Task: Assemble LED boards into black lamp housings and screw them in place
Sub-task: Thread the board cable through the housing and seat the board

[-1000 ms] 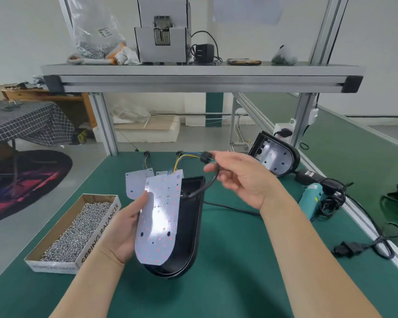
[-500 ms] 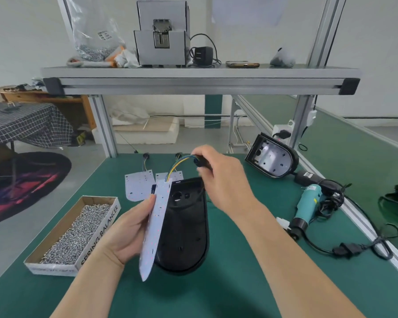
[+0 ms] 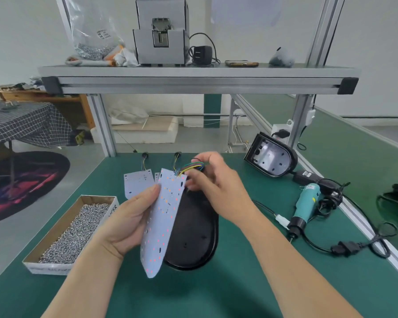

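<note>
Left hand [image 3: 126, 222] grips the LED board [image 3: 163, 216] tilted on edge over the black housing [image 3: 193, 237] on the counter [image 3: 239, 285] — right hand [image 3: 218, 189] pinches its coloured wires [image 3: 191, 167] above the housing's far end

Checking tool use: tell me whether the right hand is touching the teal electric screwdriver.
Apart. The head view shows the right hand holding the coloured wires, while the teal electric screwdriver lies to its right, bare green mat between them.
</note>
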Demonstrator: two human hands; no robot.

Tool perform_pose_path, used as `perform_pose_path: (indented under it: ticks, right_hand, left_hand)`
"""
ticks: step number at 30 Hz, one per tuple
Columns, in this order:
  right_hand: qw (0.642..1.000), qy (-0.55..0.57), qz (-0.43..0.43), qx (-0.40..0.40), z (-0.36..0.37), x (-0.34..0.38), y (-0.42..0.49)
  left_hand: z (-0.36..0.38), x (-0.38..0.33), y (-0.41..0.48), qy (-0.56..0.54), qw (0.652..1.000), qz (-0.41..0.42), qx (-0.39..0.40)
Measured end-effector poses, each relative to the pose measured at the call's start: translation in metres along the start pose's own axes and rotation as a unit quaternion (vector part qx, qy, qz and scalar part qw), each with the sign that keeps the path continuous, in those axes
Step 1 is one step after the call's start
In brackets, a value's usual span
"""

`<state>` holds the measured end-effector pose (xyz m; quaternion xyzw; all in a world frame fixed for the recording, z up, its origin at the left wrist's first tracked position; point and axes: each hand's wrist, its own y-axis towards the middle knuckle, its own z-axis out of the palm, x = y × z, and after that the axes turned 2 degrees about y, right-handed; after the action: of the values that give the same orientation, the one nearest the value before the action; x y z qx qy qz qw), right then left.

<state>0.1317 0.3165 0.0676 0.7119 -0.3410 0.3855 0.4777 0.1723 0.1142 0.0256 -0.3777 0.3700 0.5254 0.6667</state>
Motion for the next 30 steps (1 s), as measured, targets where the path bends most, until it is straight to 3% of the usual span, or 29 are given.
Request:
perform_pose_path:
  ticks: [5, 10, 16, 17, 20, 23, 26, 30]
  right_hand:
    - [0.961, -0.247, -0.125, 0.006, -0.002, -0.016, -0.006]
    - [0.950, -0.274, -0.131, 0.069, -0.009, -0.016, -0.005]
    - [0.942, -0.283, -0.178, 0.023, -0.008, -0.018, -0.001]
    - [0.943, -0.281, -0.180, 0.017, -0.009, -0.022, 0.002]
    - [0.983, -0.166, -0.062, 0.036, -0.014, -0.019, 0.007]
    - [0.969, -0.202, 0.013, 0.139, -0.027, -0.019, 0.009]
    - [0.932, -0.288, -0.038, 0.215, -0.031, -0.016, 0.008]
    - [0.921, -0.347, -0.055, 0.166, -0.024, -0.017, 0.010]
  left_hand:
    - [-0.003, 0.002, 0.001, 0.018, 1.000, 0.000, 0.007]
    - [0.000, 0.002, -0.005, 0.095, 0.995, 0.015, 0.036]
    - [0.011, 0.000, -0.006, 0.166, 0.983, 0.029, 0.069]
    - [0.013, -0.001, -0.007, 0.184, 0.980, 0.029, 0.072]
    - [0.014, -0.006, -0.010, 0.234, 0.968, 0.027, 0.084]
    - [0.014, -0.012, -0.010, 0.311, 0.945, 0.042, 0.092]
    - [0.016, -0.018, -0.010, 0.382, 0.917, 0.053, 0.100]
    - [0.023, -0.017, -0.011, 0.405, 0.906, 0.060, 0.111]
